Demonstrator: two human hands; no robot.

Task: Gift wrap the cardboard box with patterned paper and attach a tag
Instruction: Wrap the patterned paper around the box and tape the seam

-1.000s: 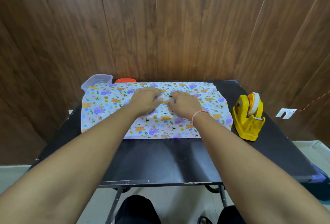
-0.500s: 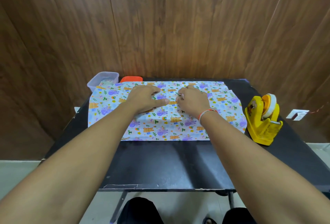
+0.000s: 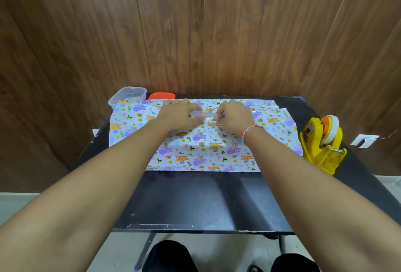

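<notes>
Hands have drawn slightly apart over the patterned paper [image 3: 206,148], left hand [image 3: 180,115] and right hand [image 3: 233,117] each pinching an end of clear tape [image 3: 208,117], likely sealing the seam.

Both hands on patterned paper [image 3: 204,141]; left hand [image 3: 181,115] and right hand [image 3: 233,117] pinch clear tape [image 3: 209,117]; yellow tape dispenser [image 3: 323,143] right.
</notes>
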